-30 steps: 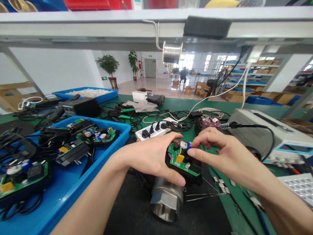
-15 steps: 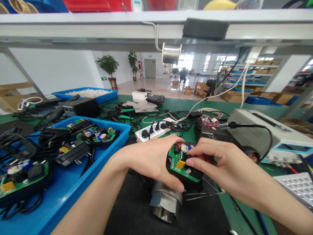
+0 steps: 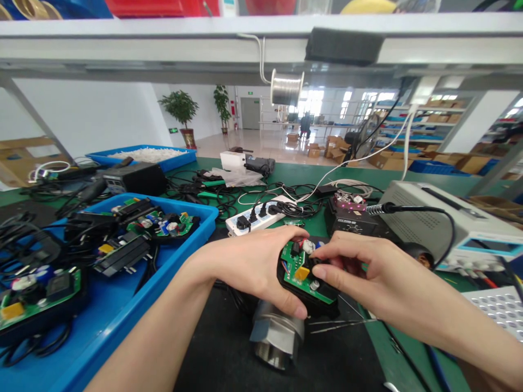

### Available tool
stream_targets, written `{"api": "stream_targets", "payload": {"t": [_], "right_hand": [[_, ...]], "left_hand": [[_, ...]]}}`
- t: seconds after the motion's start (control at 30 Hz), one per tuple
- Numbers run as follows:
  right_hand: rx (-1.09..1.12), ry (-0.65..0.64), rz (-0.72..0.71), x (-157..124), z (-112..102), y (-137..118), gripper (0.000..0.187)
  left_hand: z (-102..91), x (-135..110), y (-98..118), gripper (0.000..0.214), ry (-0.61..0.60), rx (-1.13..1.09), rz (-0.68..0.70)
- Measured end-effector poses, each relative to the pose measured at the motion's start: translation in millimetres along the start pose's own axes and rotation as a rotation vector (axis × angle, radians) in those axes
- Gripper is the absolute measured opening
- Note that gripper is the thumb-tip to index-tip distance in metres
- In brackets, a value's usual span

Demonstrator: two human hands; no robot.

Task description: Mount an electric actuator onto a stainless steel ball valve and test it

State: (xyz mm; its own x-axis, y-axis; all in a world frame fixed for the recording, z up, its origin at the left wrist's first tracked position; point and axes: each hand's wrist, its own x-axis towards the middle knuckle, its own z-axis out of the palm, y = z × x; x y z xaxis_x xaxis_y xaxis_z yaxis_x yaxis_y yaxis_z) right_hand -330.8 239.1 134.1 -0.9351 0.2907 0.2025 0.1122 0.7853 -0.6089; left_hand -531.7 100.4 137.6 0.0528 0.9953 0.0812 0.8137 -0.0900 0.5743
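Observation:
My left hand [image 3: 261, 269] is wrapped round a green circuit board [image 3: 293, 277] seated in a black housing, thumb along the near edge and fingers over the far side. The board carries a yellow block, a white part and several capacitors. My right hand [image 3: 359, 269] pinches a small dark component on the board's right part between thumb and index finger; the fingertips hide most of it. Below the board, a hexagonal metal fitting [image 3: 278, 337] lies on the black mat [image 3: 335, 359], its top covered by the housing. Thin wires [image 3: 339, 326] lie to its right.
At left stands a blue tray [image 3: 118, 316] with several similar board units and cables. Behind my hands is a white power strip [image 3: 261, 216] with plugs. A soldering iron [image 3: 392, 209] and a grey bench instrument [image 3: 445, 223] stand at right. A solder spool [image 3: 287, 88] hangs above.
My right hand's fingertips have shifted very slightly on the board. The left hand and the circuit board have stayed in place.

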Motion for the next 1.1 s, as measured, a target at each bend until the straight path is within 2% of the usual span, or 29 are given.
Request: {"api": "stream_targets", "payload": {"t": [0.2,0.43,0.57,0.8,0.97,1.1], "right_hand": [[-0.144,-0.009,0.068,-4,-2,-2,0.017],[-0.075,0.216,0.068,7,9,8,0.02],[-0.044,0.281,0.161,14,5,17,0.028],[0.221,0.107,0.174,27,-9,39,0.038],[0.255,0.098,0.232,30,-13,41,0.04],[0.301,0.034,0.291,26,-16,39,0.039]], "left_hand": [[5.9,6,3,0.099,0.028,0.028,-0.032],[10.9,12,-6,0.095,0.093,-0.05,-0.125],[16.3,17,-15,0.094,0.143,-0.133,-0.155],[27.8,28,-24,0.095,0.152,-0.256,-0.202],[30.8,29,-24,0.092,0.141,-0.298,-0.177],[32.1,29,-21,0.088,0.13,-0.312,-0.153]]}}
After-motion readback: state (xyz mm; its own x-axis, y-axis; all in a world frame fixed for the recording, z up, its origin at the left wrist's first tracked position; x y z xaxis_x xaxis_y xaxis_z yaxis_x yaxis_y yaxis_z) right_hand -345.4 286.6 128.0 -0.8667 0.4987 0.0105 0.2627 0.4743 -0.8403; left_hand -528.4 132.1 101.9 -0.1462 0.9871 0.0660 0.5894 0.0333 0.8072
